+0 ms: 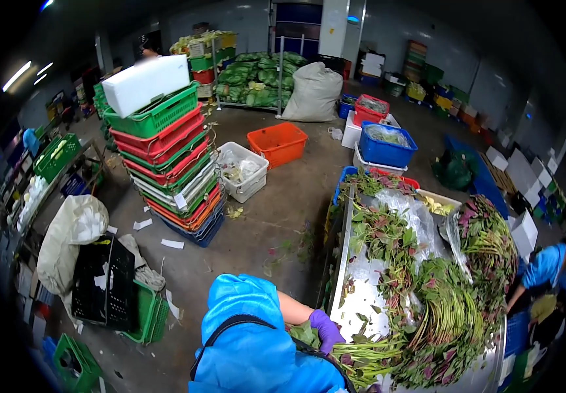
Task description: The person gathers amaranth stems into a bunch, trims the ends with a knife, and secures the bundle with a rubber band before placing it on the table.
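Note:
My left hand, in a purple glove, reaches out from a blue sleeve at the near left edge of the metal table. Its fingers are wrapped round a bunch of leafy greens; leaves stick out on its left side. Just to the right of the hand lie green stems with purple-green leaves. Larger piles of red-green leafy vegetables cover the middle and right of the table, beside clear plastic. My right hand cannot be made out.
A tall stack of crates topped by a white foam box stands left. An orange crate and a white crate sit on the floor. A co-worker in blue is at the right. Black and green crates lie lower left.

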`<action>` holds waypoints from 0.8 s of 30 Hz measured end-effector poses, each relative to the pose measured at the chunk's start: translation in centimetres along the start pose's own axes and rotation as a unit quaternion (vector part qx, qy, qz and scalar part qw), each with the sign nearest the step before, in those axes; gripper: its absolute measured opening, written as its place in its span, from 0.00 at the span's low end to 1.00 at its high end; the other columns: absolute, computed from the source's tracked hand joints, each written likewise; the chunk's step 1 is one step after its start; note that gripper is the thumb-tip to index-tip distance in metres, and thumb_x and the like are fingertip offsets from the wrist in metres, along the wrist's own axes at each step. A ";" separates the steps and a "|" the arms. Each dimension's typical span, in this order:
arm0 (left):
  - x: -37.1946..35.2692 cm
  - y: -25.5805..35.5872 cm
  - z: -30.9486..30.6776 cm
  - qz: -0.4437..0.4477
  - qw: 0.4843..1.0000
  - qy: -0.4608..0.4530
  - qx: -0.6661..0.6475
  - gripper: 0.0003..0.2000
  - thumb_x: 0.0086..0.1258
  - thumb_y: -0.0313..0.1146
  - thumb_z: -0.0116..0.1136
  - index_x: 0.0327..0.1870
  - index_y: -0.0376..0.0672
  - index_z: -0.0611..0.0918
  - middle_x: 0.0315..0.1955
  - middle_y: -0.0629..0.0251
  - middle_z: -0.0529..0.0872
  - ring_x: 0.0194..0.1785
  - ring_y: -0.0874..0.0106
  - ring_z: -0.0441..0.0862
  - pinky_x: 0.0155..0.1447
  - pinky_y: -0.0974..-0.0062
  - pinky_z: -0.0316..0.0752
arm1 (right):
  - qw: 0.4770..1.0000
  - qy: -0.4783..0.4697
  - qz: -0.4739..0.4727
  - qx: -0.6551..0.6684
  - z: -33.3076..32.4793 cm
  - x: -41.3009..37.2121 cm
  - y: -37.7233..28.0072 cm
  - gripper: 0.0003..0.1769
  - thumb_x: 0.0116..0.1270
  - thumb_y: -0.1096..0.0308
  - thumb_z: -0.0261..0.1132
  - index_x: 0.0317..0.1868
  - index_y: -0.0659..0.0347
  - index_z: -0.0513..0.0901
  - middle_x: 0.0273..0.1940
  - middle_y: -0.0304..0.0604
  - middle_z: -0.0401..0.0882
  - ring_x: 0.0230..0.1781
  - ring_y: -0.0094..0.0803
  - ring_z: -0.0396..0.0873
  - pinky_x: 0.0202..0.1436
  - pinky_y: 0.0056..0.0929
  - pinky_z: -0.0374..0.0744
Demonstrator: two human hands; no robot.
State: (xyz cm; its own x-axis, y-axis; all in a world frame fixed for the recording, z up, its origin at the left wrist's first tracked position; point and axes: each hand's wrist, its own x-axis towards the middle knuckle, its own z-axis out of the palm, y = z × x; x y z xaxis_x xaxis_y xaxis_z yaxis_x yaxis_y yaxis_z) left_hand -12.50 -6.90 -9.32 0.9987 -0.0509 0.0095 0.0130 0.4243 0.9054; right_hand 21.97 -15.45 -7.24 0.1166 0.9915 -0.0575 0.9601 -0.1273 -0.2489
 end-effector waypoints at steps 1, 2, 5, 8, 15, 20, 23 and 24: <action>-0.2 -0.2 -0.8 -0.058 0.975 0.055 0.205 0.44 0.40 0.28 0.76 0.62 0.33 0.62 0.57 0.61 0.72 0.57 0.74 0.66 0.60 0.75 0.63 | 1.000 0.008 0.004 0.022 -0.2 -0.2 -0.4 0.19 0.51 0.67 0.62 0.46 0.56 0.76 0.30 0.53 0.77 0.30 0.49 0.76 0.34 0.40 0.75; -0.2 -0.1 -0.8 -0.056 0.975 0.058 0.206 0.44 0.40 0.28 0.76 0.62 0.33 0.62 0.57 0.61 0.72 0.57 0.74 0.66 0.60 0.75 0.63 | 0.999 0.015 0.006 0.043 -0.3 -0.5 -0.9 0.19 0.52 0.67 0.62 0.47 0.56 0.76 0.31 0.53 0.76 0.31 0.49 0.75 0.35 0.40 0.75; -0.3 1.5 0.1 -0.048 0.993 0.031 0.098 0.44 0.40 0.27 0.75 0.62 0.33 0.62 0.58 0.62 0.71 0.57 0.75 0.66 0.60 0.75 0.63 | 0.994 0.029 0.003 0.104 -0.7 -0.8 -2.6 0.19 0.53 0.67 0.61 0.48 0.57 0.75 0.33 0.52 0.76 0.33 0.48 0.75 0.37 0.39 0.74; -0.3 0.5 -0.2 -0.039 0.998 0.015 -0.049 0.43 0.42 0.24 0.73 0.63 0.34 0.62 0.59 0.62 0.70 0.58 0.74 0.67 0.60 0.76 0.64 | 0.986 0.033 -0.008 0.165 -0.9 -0.7 -4.6 0.19 0.54 0.67 0.60 0.49 0.57 0.74 0.35 0.52 0.75 0.35 0.47 0.74 0.38 0.39 0.74; -1.3 1.0 0.8 -0.086 0.983 0.062 -0.153 0.42 0.43 0.18 0.69 0.64 0.35 0.62 0.60 0.63 0.69 0.61 0.73 0.65 0.61 0.76 0.63 | 0.965 0.023 0.003 0.262 -1.0 -0.4 -6.6 0.19 0.57 0.67 0.58 0.51 0.58 0.73 0.40 0.51 0.73 0.40 0.44 0.73 0.43 0.37 0.73; -1.6 1.7 1.4 -0.041 0.984 0.034 -0.168 0.41 0.44 0.20 0.70 0.64 0.33 0.61 0.60 0.61 0.68 0.60 0.72 0.65 0.61 0.73 0.63 | 0.942 0.029 0.039 0.333 -0.9 -0.6 -6.2 0.20 0.58 0.67 0.57 0.52 0.59 0.72 0.44 0.51 0.72 0.43 0.42 0.72 0.46 0.36 0.72; -1.2 0.2 0.4 0.018 0.994 0.022 -0.110 0.41 0.43 0.21 0.71 0.63 0.33 0.63 0.60 0.61 0.69 0.59 0.71 0.66 0.61 0.73 0.63 | 0.925 0.035 0.062 0.373 -1.0 -0.5 -6.3 0.20 0.60 0.67 0.56 0.53 0.60 0.72 0.46 0.51 0.71 0.46 0.41 0.71 0.48 0.35 0.72; -1.4 0.1 0.3 0.020 0.993 0.023 -0.111 0.41 0.43 0.21 0.71 0.63 0.33 0.63 0.60 0.61 0.69 0.59 0.71 0.66 0.61 0.73 0.63 | 0.918 0.037 0.072 0.388 -0.9 -0.5 -6.3 0.20 0.60 0.67 0.56 0.54 0.60 0.71 0.46 0.50 0.71 0.46 0.41 0.71 0.48 0.35 0.72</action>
State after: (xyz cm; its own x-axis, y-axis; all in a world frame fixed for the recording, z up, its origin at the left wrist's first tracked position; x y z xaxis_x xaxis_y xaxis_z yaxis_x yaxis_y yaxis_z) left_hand -13.91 -7.06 -9.14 0.9998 0.0086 0.0191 -0.0203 0.6137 0.7892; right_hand 16.10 -15.07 -4.79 0.2716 0.9586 -0.0852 0.4677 -0.2088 -0.8589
